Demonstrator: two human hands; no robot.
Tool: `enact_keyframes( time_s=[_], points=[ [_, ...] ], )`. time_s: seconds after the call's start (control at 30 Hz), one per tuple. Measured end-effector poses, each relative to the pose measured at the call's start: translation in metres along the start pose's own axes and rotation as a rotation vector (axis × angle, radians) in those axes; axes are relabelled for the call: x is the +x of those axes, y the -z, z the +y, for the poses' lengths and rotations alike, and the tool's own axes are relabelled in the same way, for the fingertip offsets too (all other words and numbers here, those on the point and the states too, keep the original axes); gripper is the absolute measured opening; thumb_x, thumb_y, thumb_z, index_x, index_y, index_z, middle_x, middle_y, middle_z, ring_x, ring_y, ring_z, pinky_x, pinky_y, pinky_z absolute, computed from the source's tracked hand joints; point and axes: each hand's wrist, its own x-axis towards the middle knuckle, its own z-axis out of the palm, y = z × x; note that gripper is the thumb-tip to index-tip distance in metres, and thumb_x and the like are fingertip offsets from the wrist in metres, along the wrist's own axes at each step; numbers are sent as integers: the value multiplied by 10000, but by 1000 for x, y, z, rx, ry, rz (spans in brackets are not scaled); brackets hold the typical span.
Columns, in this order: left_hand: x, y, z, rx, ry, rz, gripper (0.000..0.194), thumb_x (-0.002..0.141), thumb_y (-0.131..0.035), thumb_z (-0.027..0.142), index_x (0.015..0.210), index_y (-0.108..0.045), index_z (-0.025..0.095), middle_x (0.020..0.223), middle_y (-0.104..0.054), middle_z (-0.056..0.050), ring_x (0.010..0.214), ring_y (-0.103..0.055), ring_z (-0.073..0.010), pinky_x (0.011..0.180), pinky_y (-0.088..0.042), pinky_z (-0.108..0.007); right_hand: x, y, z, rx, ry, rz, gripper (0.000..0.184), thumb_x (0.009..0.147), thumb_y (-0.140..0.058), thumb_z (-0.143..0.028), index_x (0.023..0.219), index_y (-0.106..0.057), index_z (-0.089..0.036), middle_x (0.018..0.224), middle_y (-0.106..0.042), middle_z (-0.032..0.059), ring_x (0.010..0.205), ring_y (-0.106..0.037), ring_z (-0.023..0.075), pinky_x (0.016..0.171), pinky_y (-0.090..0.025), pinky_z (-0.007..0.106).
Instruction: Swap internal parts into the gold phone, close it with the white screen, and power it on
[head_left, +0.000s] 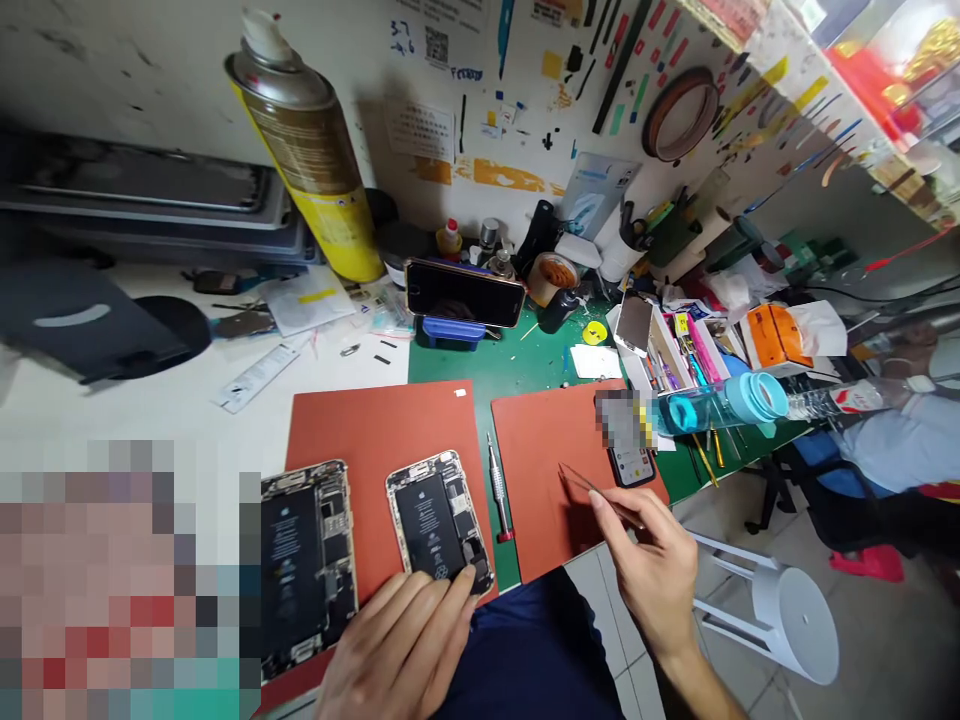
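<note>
An opened phone (429, 515) with its battery and boards bare lies on the left red mat (375, 420). My left hand (409, 640) is closed at its lower end, the fingers together and the fingertips on the bottom edge. Beside it lies a larger opened phone (304, 560), its battery also showing. Over the right red mat (529, 450), my right hand (652, 560) pinches a pair of tweezers (592, 487); their tips point up and left with nothing visible between them. Between the two mats rests a precision screwdriver (498, 490).
A lit smartphone (628, 440) lies at the right mat's corner, near a blue bottle (720, 400). Behind stand a phone on a blue holder (452, 330), a spray can (322, 170) and boxes of tools (664, 345). A white stool (799, 625) stands at right.
</note>
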Motion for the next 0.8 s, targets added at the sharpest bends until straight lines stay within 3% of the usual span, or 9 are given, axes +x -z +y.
enact_keyframes(
  time_s=[0.13,0.27,0.37,0.47,0.63,0.8],
  points=[
    [3,1,1,-2,13,0,225,956,-732,21,1178,-762,43,928,-796,-94,877,-709,-209,943,-531,-401,11,-13,13,103,-1,-31,101,1018,-748,-301,990,-812,-228,1011,-769,68,925,-743,208,776,-605,312],
    [6,3,3,7,15,0,228,948,-740,23,1174,-762,33,914,-792,-93,849,-710,-206,927,-536,-401,10,-6,14,96,118,-62,239,1105,-572,-244,968,-766,-224,988,-769,65,991,-729,213,901,-578,353],
    [7,3,2,16,4,-8,224,952,-737,38,1174,-765,49,916,-797,-87,843,-722,-208,930,-538,-399,10,-8,7,32,138,-209,305,1140,-459,-230,991,-724,-219,895,-724,49,870,-702,191,799,-552,315],
    [5,3,1,30,-9,-14,239,937,-758,40,1176,-767,62,915,-802,-80,841,-732,-205,934,-540,-391,14,-26,5,-67,102,-347,227,1126,-503,-251,1056,-716,-219,883,-703,39,782,-688,180,732,-535,294],
    [4,2,0,17,5,2,218,942,-759,43,1157,-771,74,904,-806,-73,836,-732,-195,935,-541,-381,18,-55,14,-117,87,-379,175,1093,-539,-223,1071,-713,-219,959,-686,59,852,-729,190,780,-568,284],
    [6,3,-2,6,-10,10,216,933,-752,10,1143,-775,59,891,-809,-78,817,-723,-191,926,-533,-388,18,-58,15,-224,94,-402,242,1097,-483,-191,997,-701,-225,946,-680,57,824,-716,193,777,-562,285]
  ],
)
